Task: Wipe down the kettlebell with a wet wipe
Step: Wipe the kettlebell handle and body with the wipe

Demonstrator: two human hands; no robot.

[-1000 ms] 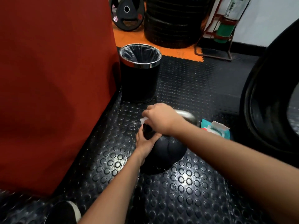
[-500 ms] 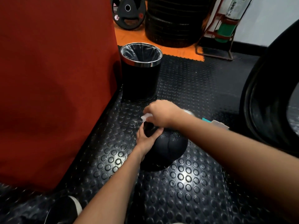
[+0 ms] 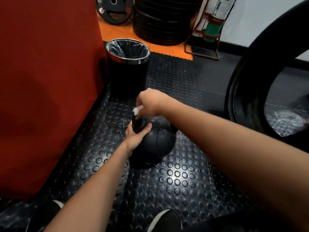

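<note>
A black kettlebell (image 3: 158, 141) stands on the studded rubber floor in the middle of the view. My left hand (image 3: 136, 137) grips its left side, thumb over the top of the ball. My right hand (image 3: 149, 102) is above the handle and holds a white wet wipe (image 3: 138, 109), a corner of which sticks out to the left. The handle is mostly hidden under my right hand and forearm.
A black bin (image 3: 127, 67) with a chrome rim and a liner stands just behind the kettlebell. A red padded wall (image 3: 46, 81) is on the left, a large tyre (image 3: 250, 91) on the right. My shoes (image 3: 164, 221) show at the bottom edge.
My right hand with the wipe has moved up and away from me along the handle. The wipes packet to the right is now hidden behind my right forearm. The camera has tilted down.
</note>
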